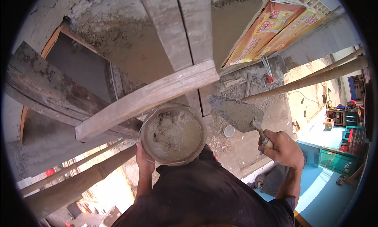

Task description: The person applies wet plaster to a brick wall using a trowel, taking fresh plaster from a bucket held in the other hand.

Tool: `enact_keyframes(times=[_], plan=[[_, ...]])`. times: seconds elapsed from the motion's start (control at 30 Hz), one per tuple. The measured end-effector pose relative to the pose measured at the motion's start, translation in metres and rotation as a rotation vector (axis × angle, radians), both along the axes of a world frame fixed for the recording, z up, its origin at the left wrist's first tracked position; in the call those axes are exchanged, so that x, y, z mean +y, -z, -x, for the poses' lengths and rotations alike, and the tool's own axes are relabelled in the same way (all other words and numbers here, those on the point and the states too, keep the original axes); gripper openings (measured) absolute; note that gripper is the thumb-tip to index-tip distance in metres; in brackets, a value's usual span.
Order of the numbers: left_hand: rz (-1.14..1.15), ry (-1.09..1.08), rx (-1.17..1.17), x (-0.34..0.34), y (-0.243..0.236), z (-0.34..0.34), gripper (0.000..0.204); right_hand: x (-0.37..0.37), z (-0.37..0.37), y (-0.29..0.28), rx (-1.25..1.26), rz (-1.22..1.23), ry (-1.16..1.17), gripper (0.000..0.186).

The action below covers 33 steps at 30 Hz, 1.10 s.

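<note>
Trowel [238,113] and mortar bucket [202,142] sit around the middle of the frame, the trowel to the right of the bucket, with a gap showing between them. The right grip [284,149], right of centre, is closed around the trowel's handle [267,142], thumb and fingers wrapped about it. From there the blade extends toward the upper left, well clear of the fingers, its face smeared with grey mortar.

At the lower left of the bucket, the left grip [145,160] lies against its outer side, with the thumb near the rim; most of its fingers are hidden, so how far they are closed cannot be told. Wet mortar [179,133] fills much of the bucket, lumpier toward its upper left.

Just above the bucket, a wooden beam [149,101] slants across the frame, over a pair of long planks [169,30] coming down from the top edge. A small white tub [229,131] shows below the trowel blade, and an orange and yellow banner [271,34] hangs at the upper right.
</note>
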<state>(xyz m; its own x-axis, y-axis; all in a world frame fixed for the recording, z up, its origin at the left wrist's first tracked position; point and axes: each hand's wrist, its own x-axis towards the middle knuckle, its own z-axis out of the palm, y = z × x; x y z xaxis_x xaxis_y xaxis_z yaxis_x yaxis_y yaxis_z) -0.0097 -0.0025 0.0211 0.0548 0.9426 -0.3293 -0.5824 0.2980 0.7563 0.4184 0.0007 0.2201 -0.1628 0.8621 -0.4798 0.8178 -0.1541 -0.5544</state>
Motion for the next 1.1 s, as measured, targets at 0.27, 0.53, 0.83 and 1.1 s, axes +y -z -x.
enact_keyframes(times=[0.27, 0.53, 0.83, 1.1], plan=[[0.142, -0.081, 0.100, -0.002, 0.002, -0.001, 0.061, 0.063, 0.123, 0.005, -0.274, 0.064, -0.562, 0.023], [0.144, -0.112, 0.083, -0.013, 0.010, 0.003, 0.061, 0.090, 0.153, 0.005, -0.515, 0.153, -0.555, 0.024], [0.133, -0.024, 0.184, -0.008, 0.001, 0.004, 0.067, 0.086, 0.138, 0.116, 0.193, 0.864, -0.265, 0.020], [0.113, 0.016, 0.223, -0.009, 0.012, 0.017, 0.065, 0.042, 0.110, 0.130, 0.433, 0.711, -0.139, 0.024]])
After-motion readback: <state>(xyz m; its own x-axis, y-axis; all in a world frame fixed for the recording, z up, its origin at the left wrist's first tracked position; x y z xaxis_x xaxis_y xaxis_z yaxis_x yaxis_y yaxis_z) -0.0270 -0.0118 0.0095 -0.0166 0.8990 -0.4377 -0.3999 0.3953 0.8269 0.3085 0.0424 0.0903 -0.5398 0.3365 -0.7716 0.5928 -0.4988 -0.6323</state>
